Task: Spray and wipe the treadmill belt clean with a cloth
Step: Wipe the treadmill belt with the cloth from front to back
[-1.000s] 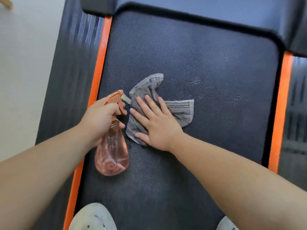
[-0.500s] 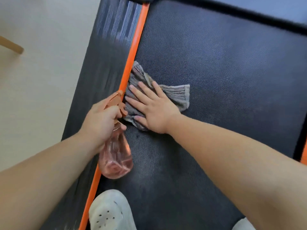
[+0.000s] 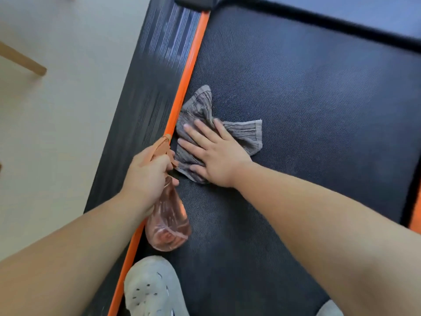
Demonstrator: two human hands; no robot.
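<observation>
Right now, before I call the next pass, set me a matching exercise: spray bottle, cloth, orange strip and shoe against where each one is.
Things:
1. spray bottle
2. cloth
3. orange strip
4. shoe

Places:
A. flat on the belt, pressed under the right hand
B. at the bottom of the view, on the belt's left side
C. gripped by the left hand
D. runs along the belt's left edge

Pairs: 1-C, 2-A, 3-D, 4-B.

Pale grey perforated clog shoes [image 3: 150,290]
</observation>
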